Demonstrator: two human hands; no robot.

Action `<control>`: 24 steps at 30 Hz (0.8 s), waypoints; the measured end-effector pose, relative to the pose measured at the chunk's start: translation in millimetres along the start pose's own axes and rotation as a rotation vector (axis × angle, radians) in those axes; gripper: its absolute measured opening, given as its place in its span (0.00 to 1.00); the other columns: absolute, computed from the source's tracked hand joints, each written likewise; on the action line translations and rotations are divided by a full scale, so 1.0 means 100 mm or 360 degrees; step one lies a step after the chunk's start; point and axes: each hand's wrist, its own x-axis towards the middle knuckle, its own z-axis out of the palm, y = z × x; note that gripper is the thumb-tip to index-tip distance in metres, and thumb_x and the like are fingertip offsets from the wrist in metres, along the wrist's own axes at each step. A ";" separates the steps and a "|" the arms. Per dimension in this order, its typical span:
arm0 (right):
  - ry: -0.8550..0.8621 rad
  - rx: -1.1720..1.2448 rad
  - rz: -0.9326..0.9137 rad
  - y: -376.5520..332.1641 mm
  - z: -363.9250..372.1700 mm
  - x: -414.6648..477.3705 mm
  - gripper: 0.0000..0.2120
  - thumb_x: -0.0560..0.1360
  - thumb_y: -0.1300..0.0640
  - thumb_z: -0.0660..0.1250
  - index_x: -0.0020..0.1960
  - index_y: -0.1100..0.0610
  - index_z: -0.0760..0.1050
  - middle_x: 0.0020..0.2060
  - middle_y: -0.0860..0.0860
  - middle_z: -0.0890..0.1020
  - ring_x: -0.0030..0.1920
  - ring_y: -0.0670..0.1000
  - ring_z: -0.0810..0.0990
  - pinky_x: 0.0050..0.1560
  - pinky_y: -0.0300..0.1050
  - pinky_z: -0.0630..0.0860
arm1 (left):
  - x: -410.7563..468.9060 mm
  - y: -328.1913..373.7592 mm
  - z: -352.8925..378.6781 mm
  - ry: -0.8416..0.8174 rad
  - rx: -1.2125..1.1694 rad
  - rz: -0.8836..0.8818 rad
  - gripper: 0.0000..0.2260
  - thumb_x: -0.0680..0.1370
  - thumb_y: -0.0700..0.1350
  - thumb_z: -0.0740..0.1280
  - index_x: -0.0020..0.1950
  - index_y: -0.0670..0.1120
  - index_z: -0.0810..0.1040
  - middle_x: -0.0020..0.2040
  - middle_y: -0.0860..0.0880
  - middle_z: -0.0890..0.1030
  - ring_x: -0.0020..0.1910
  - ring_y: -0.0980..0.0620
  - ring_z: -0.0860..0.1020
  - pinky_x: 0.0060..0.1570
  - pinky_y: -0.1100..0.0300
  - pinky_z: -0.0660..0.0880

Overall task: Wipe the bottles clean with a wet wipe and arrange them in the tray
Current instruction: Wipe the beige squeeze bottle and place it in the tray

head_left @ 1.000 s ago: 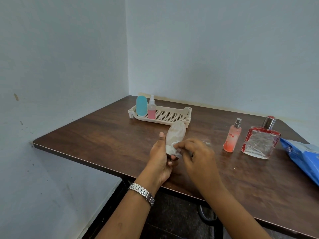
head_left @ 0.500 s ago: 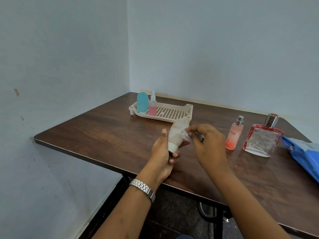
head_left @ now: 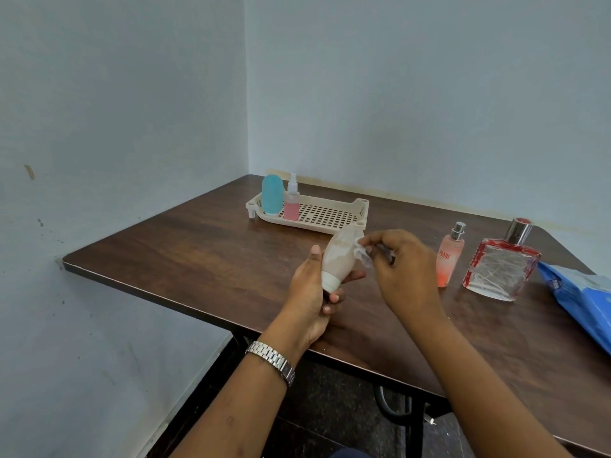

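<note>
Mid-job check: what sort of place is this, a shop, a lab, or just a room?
Probably a plain room corner used as a makeshift work spot: bare pale-blue walls, a dark wooden table, and on it a perforated tray, a glass perfume bottle and a blue wipes pack.

Beige bottle (head_left: 339, 254) tilted cap-down, wipe (head_left: 362, 256) against it; blue bottle (head_left: 272, 195) and pink sprayer (head_left: 292, 208) upright in tray (head_left: 362, 209).

Light: soft, even, cool, moderately bright | Shadows: faint, soft-edged beneath left hand (head_left: 307, 292) on table (head_left: 198, 259) | Glare: pale sheen over table near glass bottle (head_left: 499, 269), bright glint on its metal cap (head_left: 520, 229) | Sharpness: mostly crisp, slight blur at fingertips (head_left: 365, 241) of right hand (head_left: 403, 269) | Distortion: wide-angle bowing of table edge and walls (head_left: 115, 110) toward frame edges
</note>
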 end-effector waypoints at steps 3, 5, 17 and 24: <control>-0.0022 -0.0036 -0.0112 -0.04 0.03 -0.12 0.09 0.72 0.69 0.67 0.47 0.57 0.82 0.44 0.47 0.80 0.42 0.36 0.75 0.47 0.24 0.70 | 0.01 0.00 -0.02 0.0036 -0.0023 0.0015 0.19 0.83 0.55 0.53 0.59 0.41 0.73 0.43 0.37 0.80 0.17 0.58 0.64 0.14 0.70 0.57; -0.0071 -0.0069 -0.0187 -0.03 0.03 -0.23 0.09 0.72 0.69 0.68 0.47 0.57 0.82 0.43 0.45 0.79 0.42 0.36 0.75 0.47 0.26 0.71 | 0.02 0.00 -0.02 0.0048 -0.0017 0.0027 0.19 0.83 0.54 0.54 0.60 0.40 0.73 0.38 0.42 0.77 0.17 0.58 0.64 0.13 0.70 0.57; 0.0036 -0.0063 -0.0153 0.01 -0.02 -0.14 0.10 0.72 0.68 0.68 0.47 0.56 0.82 0.43 0.41 0.78 0.43 0.32 0.74 0.45 0.24 0.70 | -0.03 0.00 -0.01 -0.0090 0.0125 0.0057 0.18 0.83 0.55 0.51 0.55 0.44 0.75 0.31 0.43 0.79 0.17 0.58 0.63 0.14 0.70 0.55; 0.0065 0.0000 -0.0012 0.07 -0.10 0.01 0.09 0.72 0.68 0.68 0.47 0.56 0.82 0.43 0.46 0.81 0.41 0.32 0.75 0.43 0.20 0.68 | -0.03 -0.01 0.00 -0.0134 0.0237 0.0086 0.18 0.83 0.55 0.50 0.60 0.45 0.73 0.31 0.45 0.79 0.18 0.57 0.63 0.15 0.70 0.56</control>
